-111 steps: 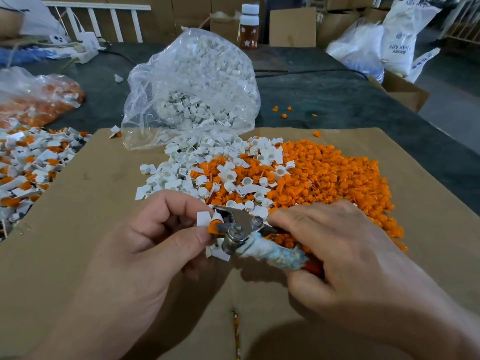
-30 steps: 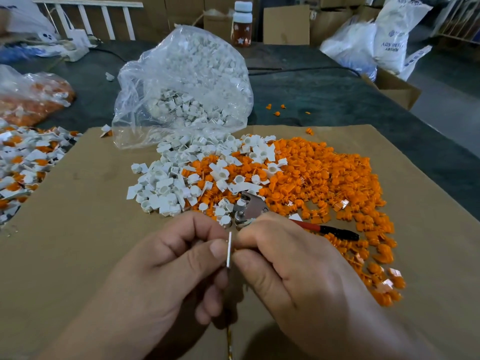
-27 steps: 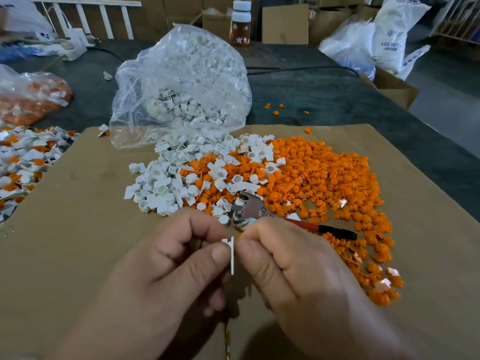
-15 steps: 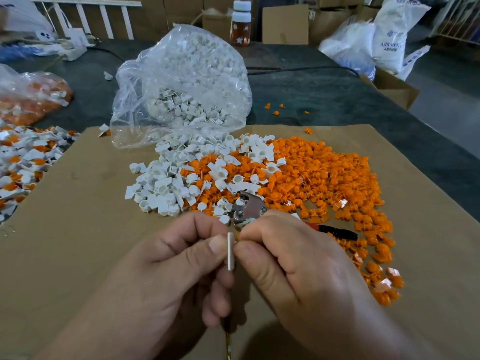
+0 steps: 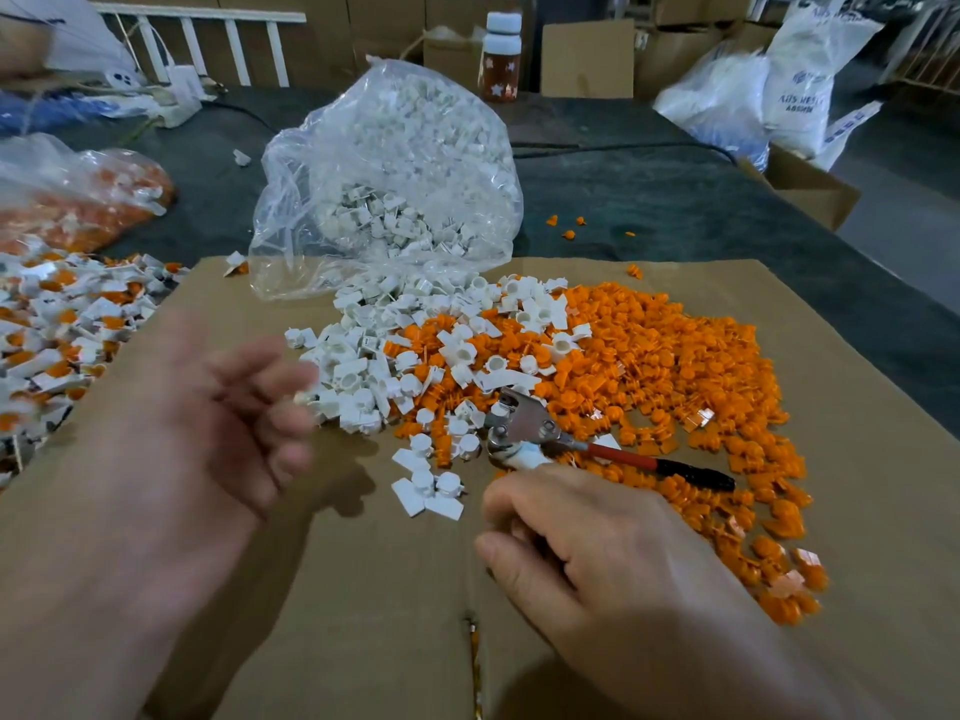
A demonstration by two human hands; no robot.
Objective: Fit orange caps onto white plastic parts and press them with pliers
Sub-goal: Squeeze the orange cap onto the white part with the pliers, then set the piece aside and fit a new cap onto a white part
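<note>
My left hand (image 5: pixel 228 428) hovers blurred over the cardboard, left of the loose white plastic parts (image 5: pixel 374 366). Its fingers are loosely spread and hold nothing I can make out. My right hand (image 5: pixel 602 543) is low and centre-right with its fingers curled. The white-taped handle of the pliers (image 5: pixel 524 423) runs in under those fingers. The metal jaws lie among the parts, and the red handle sticks out to the right over the orange caps (image 5: pixel 675 376).
A clear bag of white parts (image 5: pixel 395 168) stands behind the pile. Capped white-and-orange pieces (image 5: pixel 57 324) lie at the left edge, behind them a bag of orange caps (image 5: pixel 78 200). The cardboard sheet (image 5: pixel 363 589) covers a dark table. Boxes, sacks and a bottle (image 5: pixel 501 54) stand behind.
Both hands pinched a white part together in front of me; now they are apart. My left hand has swung left and opened, and the part is no longer between them.
</note>
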